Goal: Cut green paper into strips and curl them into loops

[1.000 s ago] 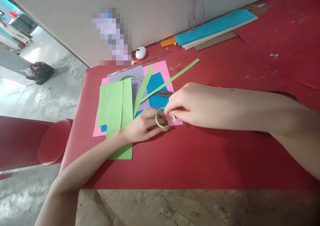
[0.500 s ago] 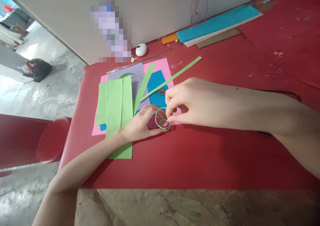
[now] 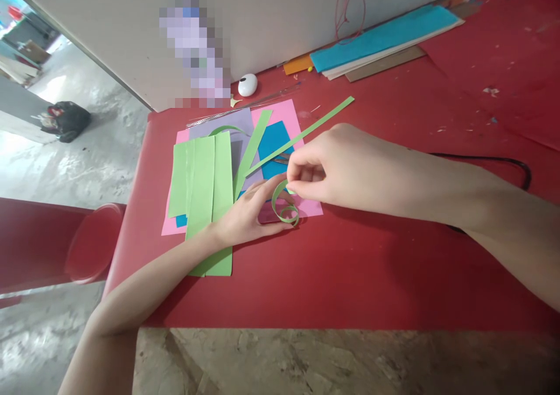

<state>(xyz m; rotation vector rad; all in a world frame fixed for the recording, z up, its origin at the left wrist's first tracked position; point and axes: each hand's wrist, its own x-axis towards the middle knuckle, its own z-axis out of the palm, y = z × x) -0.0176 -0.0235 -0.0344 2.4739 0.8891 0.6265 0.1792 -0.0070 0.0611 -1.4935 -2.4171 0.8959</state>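
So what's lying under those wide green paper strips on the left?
Under the wide green strips a pink sheet, a lilac sheet and a blue corner peek out; the rest is covered.

Over the last second my right hand [image 3: 326,170] has lifted up and away from the table, toward the blue sheet, drawing the free end of the curled green paper strip [image 3: 283,204] with it. What was a closed ring lying flat between my hands now stands as an open spiral, with a small coil at its lower end. My left hand [image 3: 249,214] has spread its fingers a little, the forefinger reaching toward the right thumb.
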